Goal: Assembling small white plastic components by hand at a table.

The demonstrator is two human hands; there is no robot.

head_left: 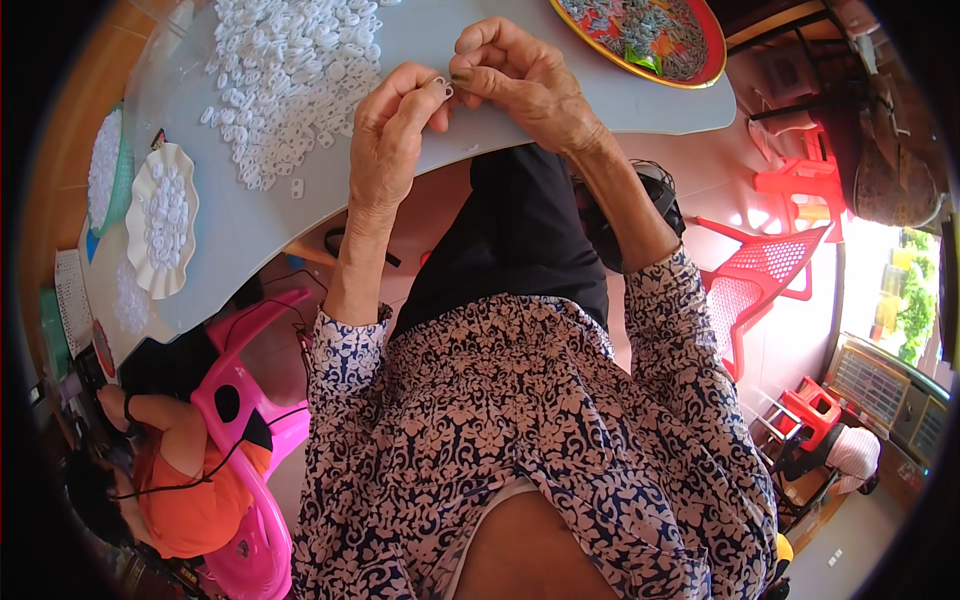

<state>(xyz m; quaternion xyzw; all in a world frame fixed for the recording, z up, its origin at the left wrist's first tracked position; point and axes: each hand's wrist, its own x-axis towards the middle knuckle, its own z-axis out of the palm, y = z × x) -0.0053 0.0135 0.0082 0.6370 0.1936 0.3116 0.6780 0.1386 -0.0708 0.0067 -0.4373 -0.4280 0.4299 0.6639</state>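
My left hand (393,125) is raised over the table's near edge, its thumb and forefinger pinching a small white plastic piece with holes (446,88). Right beside it, my right hand (525,88) is closed too, thumb against forefinger at the edge of that piece. What the right fingertips grip, if anything, is too small to make out. A large heap of similar white plastic pieces (290,75) spreads over the table left of my hands. To their right, a red round tray with a gold rim (716,52) holds many small grey pieces and a bright green scrap.
The grey table (260,225) curves around me. On its left stand a cream scalloped dish (143,235) of white pieces and a green basket (117,190). A person in orange (195,500) sits by a pink chair (265,500) at lower left. Red chairs (765,275) stand right.
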